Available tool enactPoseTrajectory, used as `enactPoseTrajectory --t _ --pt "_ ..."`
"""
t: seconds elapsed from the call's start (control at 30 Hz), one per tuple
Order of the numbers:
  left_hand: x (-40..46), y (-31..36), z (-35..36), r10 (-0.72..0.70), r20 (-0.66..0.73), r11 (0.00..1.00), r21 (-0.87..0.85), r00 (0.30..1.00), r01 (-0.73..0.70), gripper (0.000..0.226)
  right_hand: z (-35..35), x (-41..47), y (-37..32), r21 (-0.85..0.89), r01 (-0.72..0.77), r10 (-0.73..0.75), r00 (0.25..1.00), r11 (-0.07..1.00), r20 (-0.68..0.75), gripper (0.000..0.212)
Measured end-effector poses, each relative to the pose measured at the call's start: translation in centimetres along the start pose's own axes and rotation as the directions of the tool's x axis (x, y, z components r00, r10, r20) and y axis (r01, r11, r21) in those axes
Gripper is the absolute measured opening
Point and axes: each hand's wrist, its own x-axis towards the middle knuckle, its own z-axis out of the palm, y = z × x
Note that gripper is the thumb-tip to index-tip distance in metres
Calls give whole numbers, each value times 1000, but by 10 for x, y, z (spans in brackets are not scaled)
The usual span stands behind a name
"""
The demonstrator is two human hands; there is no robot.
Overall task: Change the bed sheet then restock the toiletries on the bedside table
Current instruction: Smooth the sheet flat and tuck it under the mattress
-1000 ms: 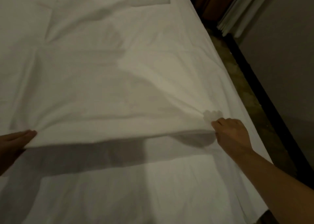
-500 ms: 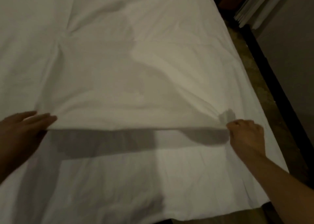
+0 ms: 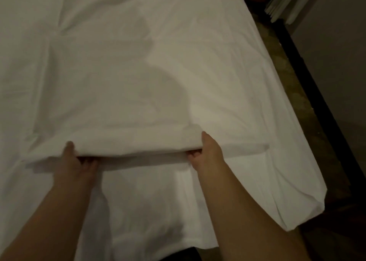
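A white bed sheet (image 3: 158,72) covers the whole bed, wrinkled, with a folded near edge (image 3: 136,146) running across the lower middle. My left hand (image 3: 76,161) grips that fold from below, thumb on top and fingers curled under the cloth. My right hand (image 3: 206,153) grips the same fold further right, thumb over it and fingers tucked beneath. The fold is lifted slightly off the layer of sheet underneath. No toiletries or bedside table are in view.
The bed's right corner (image 3: 309,201) hangs over a dark floor strip (image 3: 293,86). A black skirting line (image 3: 324,110) runs along a grey wall (image 3: 336,43). Pale curtain folds (image 3: 285,5) hang at the top right.
Both hands have come inward toward the middle of the fold and now grip it closer together. The view has shifted nearer to the bed's foot.
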Motion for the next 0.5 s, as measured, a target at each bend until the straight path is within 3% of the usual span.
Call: enactPoseTrajectory --t 0.1,0.17,0.3,0.37,0.43,0.5 --pt "-2 11 11 -91 -112 993 -90 990 81 40 -4 5 4 -7 57 -57 995 998 77 30" --pt "1 34 12 -144 -110 962 -248 983 113 16 -9 16 -13 28 136 -138 984 990 108 29" --pt "8 81 9 -108 -123 956 -285 987 69 8 -6 10 -53 25 117 -119 988 993 99 7" --pt "4 98 10 -18 -109 965 -262 994 -11 8 0 11 -68 7 102 -102 994 995 49 7" --pt "1 109 4 163 -124 977 -118 979 -178 16 1 10 -78 25 155 -156 987 988 45 7" --pt "-2 102 -19 418 -149 863 372 896 -341 40 -9 6 -79 71 246 -252 962 967 104 21"
